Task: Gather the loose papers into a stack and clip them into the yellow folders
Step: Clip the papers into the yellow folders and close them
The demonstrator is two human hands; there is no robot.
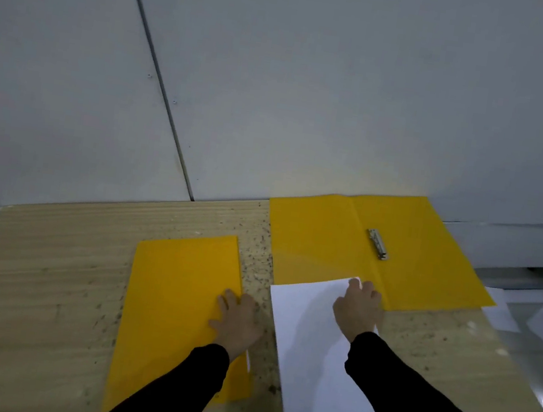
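Paper [309,356], a white stack, lies at lower centre-right of the frame, its far corner overlapping the near edge of the open folder [427,271]. My right hand [358,309] has its fingers curled on that corner, gripping it, I judge in order to slide the stack up under the metal clip [378,243] beside the folder's spine. That folder lies spread flat at upper right, its clip side bare. My left hand [238,319] rests flat, fingers spread and holding nothing, on the right edge of the closed folder [178,297] at lower left, probably to keep it shut. A white sliver peeks from its edge, so it looks already filled. Both folders lie on the wooden counter [46,280]. More white sheets [501,315] show beyond the counter's right edge.
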